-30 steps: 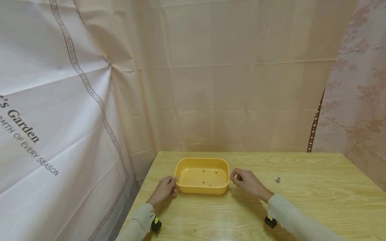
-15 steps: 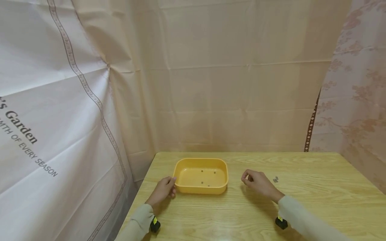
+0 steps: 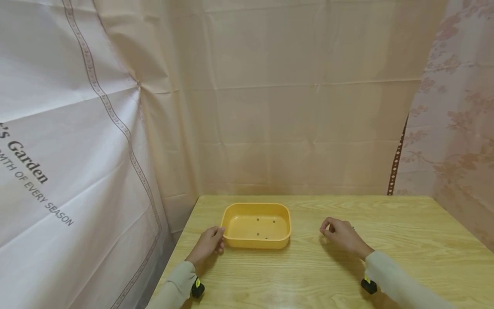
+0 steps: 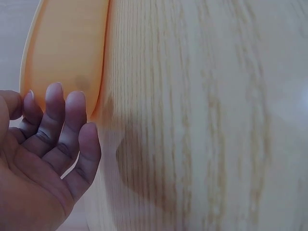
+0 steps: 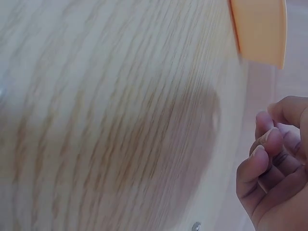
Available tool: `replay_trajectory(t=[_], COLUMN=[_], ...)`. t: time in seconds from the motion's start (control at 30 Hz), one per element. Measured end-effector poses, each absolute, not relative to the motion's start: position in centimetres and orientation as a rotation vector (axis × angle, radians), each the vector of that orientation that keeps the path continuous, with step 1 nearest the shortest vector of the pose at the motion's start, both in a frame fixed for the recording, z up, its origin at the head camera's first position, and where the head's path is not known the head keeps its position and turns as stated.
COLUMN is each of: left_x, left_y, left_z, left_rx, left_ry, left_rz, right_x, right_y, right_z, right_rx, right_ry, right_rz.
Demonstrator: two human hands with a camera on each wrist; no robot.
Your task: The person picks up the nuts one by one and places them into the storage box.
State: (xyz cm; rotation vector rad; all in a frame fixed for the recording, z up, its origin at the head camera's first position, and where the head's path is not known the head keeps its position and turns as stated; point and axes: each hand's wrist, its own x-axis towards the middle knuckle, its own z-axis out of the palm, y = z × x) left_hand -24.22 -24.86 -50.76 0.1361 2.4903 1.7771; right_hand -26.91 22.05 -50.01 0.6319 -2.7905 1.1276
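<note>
My left hand [image 3: 207, 244] is at the left end of a yellow rectangular tub [image 3: 256, 243], thumb and forefinger pinching its rim. In the left wrist view the other fingers of that hand [image 4: 50, 144] spread loosely beside the tub's orange-looking wall [image 4: 72, 43]. Several tiny dark nut-like pieces [image 3: 257, 234] lie apart on the tub floor. Right of the tub, my right hand [image 3: 343, 235] hovers over the table with fingers loosely curled, nothing showing between them. It mostly hides a small pile of metal pieces; one metal piece [image 5: 196, 226] shows at the bottom of the right wrist view.
The wood-grain table [image 3: 278, 274] ends at the back against a beige cloth [image 3: 293, 137]. A white printed cloth [image 3: 77, 180] hangs on the left, a floral one [image 3: 455, 141] on the right. A black wrist camera [image 3: 369, 286] sits below the right sleeve.
My right hand has left the tub's right end and moved right, now covering most of the metal pile. My left hand stays at the rim, and the tub keeps its place.
</note>
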Motion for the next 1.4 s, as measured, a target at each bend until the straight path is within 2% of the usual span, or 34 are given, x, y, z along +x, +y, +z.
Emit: replay_trajectory(t=[0.6,1.03,1.4], left_x=[-24.1,-24.2,-24.1], left_y=[-25.0,-24.8,-24.8], left_z=[-51.3,-50.9,-51.0], left_rx=[0.058,0.1,0.104], left_ry=[2.497,2.508,2.51], left_rz=[1.786,1.745,1.742], right_x=[-27.6,-27.0,-26.6], right_y=[26.5,30.2,31.4], right_z=[-51.0,-51.9,-52.1], right_rx=[0.5,0.421,0.387], right_ry=[-2.831,-2.851,-2.879], right_rz=[1.055,1.036,0.995])
